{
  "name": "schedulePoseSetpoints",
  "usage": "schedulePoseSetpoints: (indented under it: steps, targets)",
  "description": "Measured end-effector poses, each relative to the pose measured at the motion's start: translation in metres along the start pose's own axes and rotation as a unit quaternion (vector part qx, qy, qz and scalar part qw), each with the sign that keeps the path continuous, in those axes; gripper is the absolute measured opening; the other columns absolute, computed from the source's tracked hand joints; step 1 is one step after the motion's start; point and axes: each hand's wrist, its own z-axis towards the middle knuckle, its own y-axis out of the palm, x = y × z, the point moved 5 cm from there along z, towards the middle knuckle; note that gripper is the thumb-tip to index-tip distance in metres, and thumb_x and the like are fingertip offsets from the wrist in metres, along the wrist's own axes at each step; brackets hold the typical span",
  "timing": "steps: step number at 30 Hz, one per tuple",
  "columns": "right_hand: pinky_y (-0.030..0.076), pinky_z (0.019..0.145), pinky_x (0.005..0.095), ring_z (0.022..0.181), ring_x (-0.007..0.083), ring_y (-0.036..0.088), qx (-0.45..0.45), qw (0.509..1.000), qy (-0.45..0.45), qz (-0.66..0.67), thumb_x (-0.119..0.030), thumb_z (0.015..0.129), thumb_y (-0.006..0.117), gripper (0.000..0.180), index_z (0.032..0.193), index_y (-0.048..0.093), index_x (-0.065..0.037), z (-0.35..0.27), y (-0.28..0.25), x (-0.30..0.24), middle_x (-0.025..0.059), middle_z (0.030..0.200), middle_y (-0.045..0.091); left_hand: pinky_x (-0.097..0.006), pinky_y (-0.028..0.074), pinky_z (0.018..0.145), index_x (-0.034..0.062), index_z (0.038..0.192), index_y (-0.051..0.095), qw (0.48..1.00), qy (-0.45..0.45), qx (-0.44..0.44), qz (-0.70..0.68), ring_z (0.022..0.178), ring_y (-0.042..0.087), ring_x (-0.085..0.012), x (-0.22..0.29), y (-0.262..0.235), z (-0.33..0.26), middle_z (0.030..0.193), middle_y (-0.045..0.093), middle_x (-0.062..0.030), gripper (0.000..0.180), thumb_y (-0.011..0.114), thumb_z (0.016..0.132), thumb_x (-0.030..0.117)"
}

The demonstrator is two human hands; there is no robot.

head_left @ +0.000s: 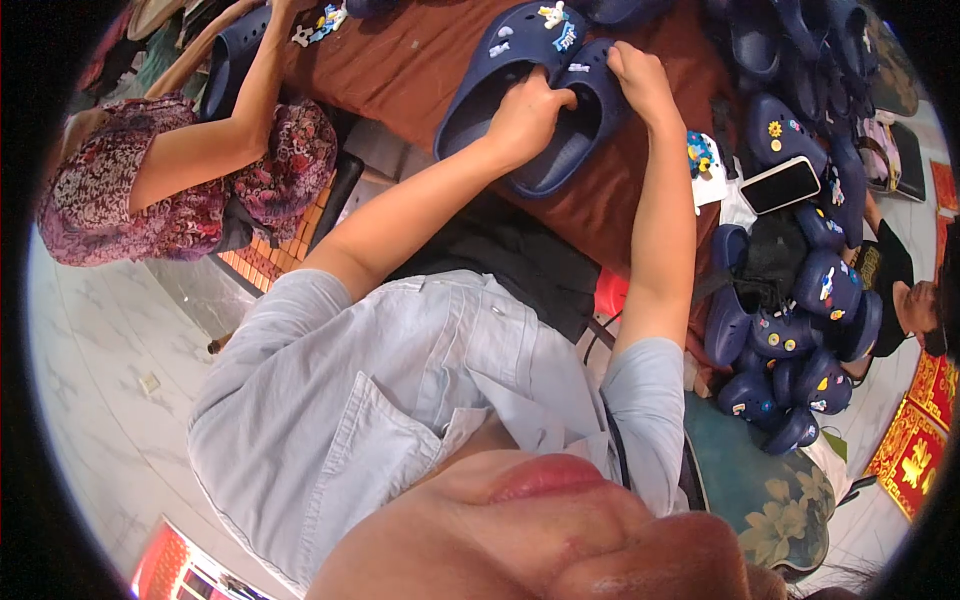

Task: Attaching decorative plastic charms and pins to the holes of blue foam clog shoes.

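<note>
Person's face (520, 540) loomed nearest. Fingers of left hand (530, 115) clamped navy clogs (482, 70) together; right hand (642, 82) gripped one clog's side. Both bore charms (554, 14) already; remainder unclear.

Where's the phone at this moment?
In the head view, the phone lies to the lower right of the right hand, just below a navy clog with a yellow flower charm.

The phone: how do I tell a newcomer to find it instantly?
Start at the brown cloth and go right, past the person's right hand, to the heaped navy clogs. At the heap's left edge lies the phone. It is a flat, straight-sided, black-screened rectangle with a pale rim, unlike the rounded clogs around it.
</note>
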Motion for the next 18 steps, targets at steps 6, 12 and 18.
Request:
schedulePoseSetpoints:
  steps: [6,12,18]
  targets:
    - [0.046,0.078,0.0572,0.094,0.0512,0.060,0.091,0.989,0.116,-0.035,-0.037,0.101,0.048,0.035,0.100,0.060,-0.004,-0.070,-0.060,0.015,0.0294,0.094,0.066,-0.049,0.055,0.080,0.0118,0.100,0.075,1.000,-0.008,-0.003,-0.010,0.090,0.066,-0.0446,-0.003,-0.007,-0.002,0.104,0.058,-0.0274,0.033,0.062,0.075,-0.004]
    - [0.049,0.078,0.0528,0.095,0.0447,0.065,0.024,0.961,0.212,-0.178,-0.031,0.095,0.062,0.027,0.104,0.061,-0.005,-0.124,-0.059,0.063,0.0229,0.101,0.069,-0.050,0.054,0.078,0.0135,0.101,0.074,1.000,0.012,0.002,-0.006,0.088,0.064,-0.0464,-0.003,-0.002,-0.002,0.099,0.057,-0.0290,0.029,0.062,0.080,-0.002]
    - [0.048,0.082,0.0463,0.094,0.0395,0.062,0.146,0.984,0.055,-0.084,-0.026,0.088,0.071,0.026,0.099,0.067,-0.004,-0.087,-0.064,0.000,0.0169,0.098,0.068,-0.050,0.054,0.078,0.0139,0.101,0.074,1.000,0.008,-0.009,0.000,0.087,0.064,-0.0459,-0.005,-0.003,-0.002,0.099,0.057,-0.0289,0.029,0.061,0.081,-0.002]
